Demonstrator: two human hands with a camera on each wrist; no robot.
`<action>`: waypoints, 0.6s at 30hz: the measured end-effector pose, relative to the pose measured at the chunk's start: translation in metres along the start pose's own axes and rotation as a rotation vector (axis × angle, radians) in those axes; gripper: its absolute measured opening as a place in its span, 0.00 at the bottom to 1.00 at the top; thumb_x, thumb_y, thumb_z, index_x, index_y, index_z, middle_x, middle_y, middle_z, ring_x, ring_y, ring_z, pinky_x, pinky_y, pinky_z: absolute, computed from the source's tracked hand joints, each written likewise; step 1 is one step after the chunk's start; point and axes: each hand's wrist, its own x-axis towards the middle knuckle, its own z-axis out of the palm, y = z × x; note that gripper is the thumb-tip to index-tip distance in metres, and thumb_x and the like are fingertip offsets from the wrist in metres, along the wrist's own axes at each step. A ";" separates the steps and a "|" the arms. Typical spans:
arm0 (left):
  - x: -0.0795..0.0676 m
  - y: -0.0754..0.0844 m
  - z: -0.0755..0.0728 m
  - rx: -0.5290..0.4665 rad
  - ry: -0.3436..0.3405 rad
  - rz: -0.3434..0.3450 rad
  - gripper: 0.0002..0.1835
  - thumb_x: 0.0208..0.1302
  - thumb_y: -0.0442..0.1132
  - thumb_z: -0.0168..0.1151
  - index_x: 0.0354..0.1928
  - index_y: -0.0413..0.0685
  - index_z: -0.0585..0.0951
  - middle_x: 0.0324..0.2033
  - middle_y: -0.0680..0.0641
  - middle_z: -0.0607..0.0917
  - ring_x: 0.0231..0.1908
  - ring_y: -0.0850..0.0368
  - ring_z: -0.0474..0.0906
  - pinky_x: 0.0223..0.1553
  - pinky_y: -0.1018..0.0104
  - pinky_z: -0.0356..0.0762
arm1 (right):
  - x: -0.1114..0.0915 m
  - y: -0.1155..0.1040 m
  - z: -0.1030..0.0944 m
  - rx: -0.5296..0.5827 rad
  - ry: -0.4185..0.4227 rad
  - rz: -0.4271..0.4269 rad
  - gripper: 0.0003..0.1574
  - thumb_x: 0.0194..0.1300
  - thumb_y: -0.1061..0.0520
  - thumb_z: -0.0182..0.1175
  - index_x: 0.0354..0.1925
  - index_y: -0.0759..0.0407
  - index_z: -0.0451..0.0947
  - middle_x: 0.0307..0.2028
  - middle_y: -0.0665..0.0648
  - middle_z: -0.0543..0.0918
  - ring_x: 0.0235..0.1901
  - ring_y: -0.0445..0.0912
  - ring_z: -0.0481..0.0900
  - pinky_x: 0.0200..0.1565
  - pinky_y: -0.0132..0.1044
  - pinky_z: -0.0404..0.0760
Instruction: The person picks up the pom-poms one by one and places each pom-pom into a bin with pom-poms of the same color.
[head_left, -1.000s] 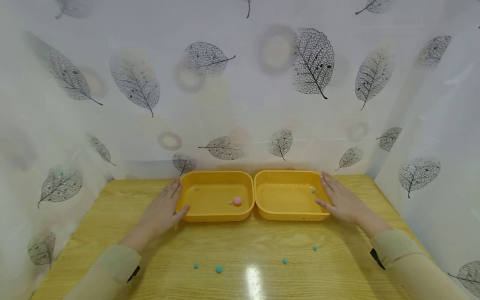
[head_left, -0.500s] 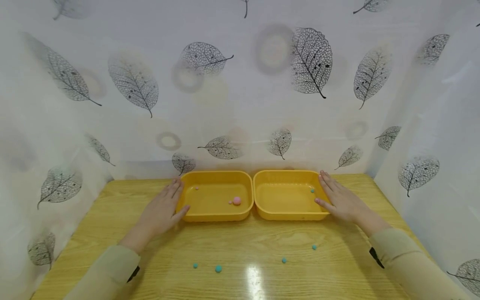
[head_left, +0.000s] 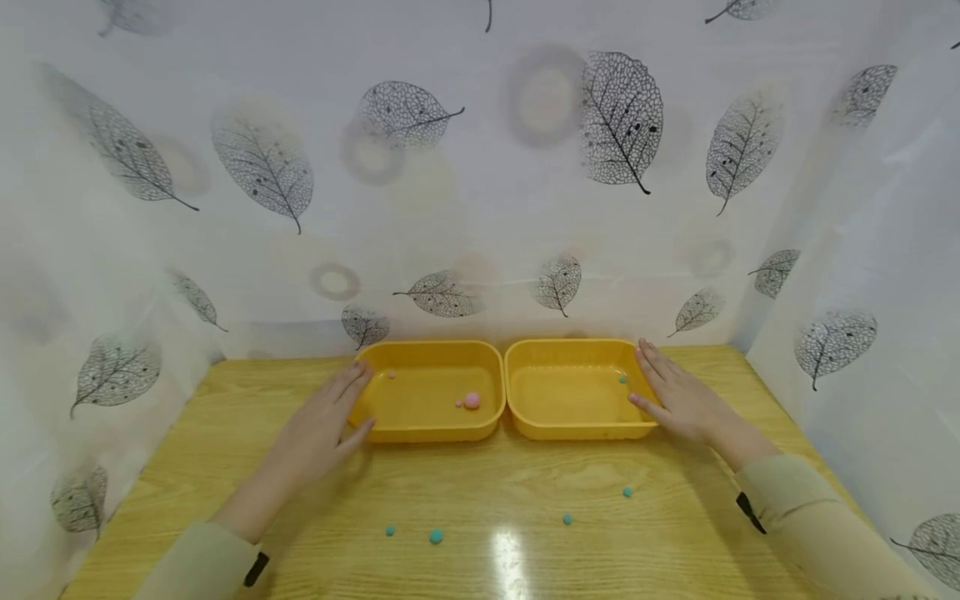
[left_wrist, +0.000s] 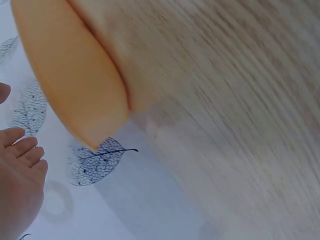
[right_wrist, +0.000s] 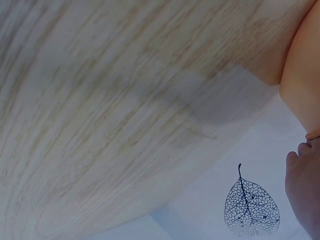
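Two yellow plastic trays stand side by side at the back of the table. Inside the left tray [head_left: 427, 435] lie a larger pink ball [head_left: 472, 401] and two tiny pink ones. One small teal ball [head_left: 622, 379] is in the right tray [head_left: 581, 432]. At the left tray's outer end is my left hand [head_left: 318, 429], fingers extended; the left wrist view shows a gap between that hand and the tray [left_wrist: 75, 65]. My right hand [head_left: 682, 400] rests its straight fingers against the right tray's outer end, thumb over the front corner.
Several teal balls lie loose on the wooden table [head_left: 495, 483], among them a larger teal ball [head_left: 437, 537] near the front. A white curtain [head_left: 480, 200] with a leaf print hangs right behind the trays and along both sides.
My left hand has drawn slightly back from the left tray, its forearm shifting left. The right hand stays in place. Trays and balls keep their places; the view has shifted slightly.
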 end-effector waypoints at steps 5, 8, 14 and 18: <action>-0.010 0.014 -0.009 -0.147 0.071 -0.028 0.38 0.72 0.39 0.67 0.79 0.37 0.65 0.77 0.33 0.69 0.74 0.30 0.68 0.73 0.31 0.69 | 0.000 0.000 0.000 0.008 0.003 -0.002 0.54 0.84 0.38 0.48 0.83 0.73 0.40 0.84 0.74 0.42 0.83 0.70 0.45 0.81 0.67 0.54; -0.017 0.022 -0.012 -0.253 0.098 -0.058 0.37 0.72 0.36 0.66 0.80 0.40 0.65 0.77 0.35 0.70 0.72 0.29 0.69 0.71 0.27 0.69 | 0.001 -0.001 -0.001 0.001 0.005 -0.001 0.54 0.84 0.38 0.49 0.83 0.73 0.41 0.84 0.74 0.42 0.83 0.70 0.45 0.81 0.67 0.54; -0.031 0.036 -0.010 -0.485 0.217 -0.089 0.33 0.69 0.28 0.67 0.75 0.44 0.73 0.70 0.39 0.79 0.70 0.49 0.75 0.74 0.56 0.75 | 0.001 -0.001 0.000 -0.006 0.004 -0.003 0.54 0.84 0.38 0.49 0.83 0.73 0.41 0.84 0.74 0.42 0.83 0.70 0.45 0.80 0.67 0.55; -0.039 0.042 -0.006 -0.652 0.297 -0.033 0.30 0.67 0.21 0.65 0.71 0.38 0.77 0.65 0.41 0.84 0.66 0.74 0.74 0.69 0.86 0.67 | 0.001 -0.001 0.000 -0.007 0.005 -0.001 0.54 0.84 0.39 0.49 0.83 0.73 0.41 0.84 0.74 0.42 0.83 0.70 0.45 0.81 0.67 0.54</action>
